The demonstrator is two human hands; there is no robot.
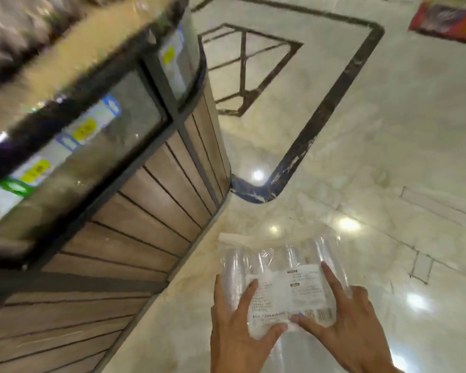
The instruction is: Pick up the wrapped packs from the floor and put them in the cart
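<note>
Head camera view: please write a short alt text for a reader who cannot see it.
Two bare hands, left hand and right hand, hold a clear wrapped pack with a white printed label above a glossy marble floor. At left stands a blurred display counter with wood-slat panels and yellow price tags.

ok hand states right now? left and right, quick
Left hand: holding the clear wrapped pack, thumb and fingers round its left edge.
Right hand: holding the same pack from the right.

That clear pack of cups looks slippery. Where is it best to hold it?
Probably by its two long sides, coming from the near end, as the left hand and right hand do now on the wrapped pack: the loose film would slip under a one-hand pinch.
</note>
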